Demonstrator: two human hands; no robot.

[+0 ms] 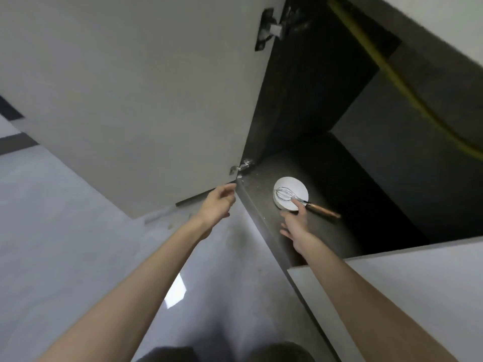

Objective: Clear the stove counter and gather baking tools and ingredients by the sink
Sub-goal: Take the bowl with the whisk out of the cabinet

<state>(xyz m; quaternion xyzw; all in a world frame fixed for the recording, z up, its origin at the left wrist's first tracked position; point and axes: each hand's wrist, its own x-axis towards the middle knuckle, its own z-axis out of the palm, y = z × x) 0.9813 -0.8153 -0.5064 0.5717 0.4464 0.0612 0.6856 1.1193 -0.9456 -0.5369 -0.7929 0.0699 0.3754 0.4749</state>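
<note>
A white bowl (288, 190) stands on the dark floor of an open low cabinet. A wire whisk (287, 193) with a wooden handle (324, 210) lies across it, handle pointing right. My right hand (295, 224) reaches into the cabinet with fingers spread, one fingertip touching the bowl's near rim by the whisk's neck. My left hand (215, 206) is at the lower corner of the open white cabinet door (146, 100), its loosely curled fingers against the door's edge.
The cabinet interior (326, 184) is dark, with a yellow hose (392, 74) running along its back right. Door hinges (244, 165) sit at the door's inner edge. Another white door front (392, 296) stands at the lower right. Pale glossy floor (78, 244) lies below.
</note>
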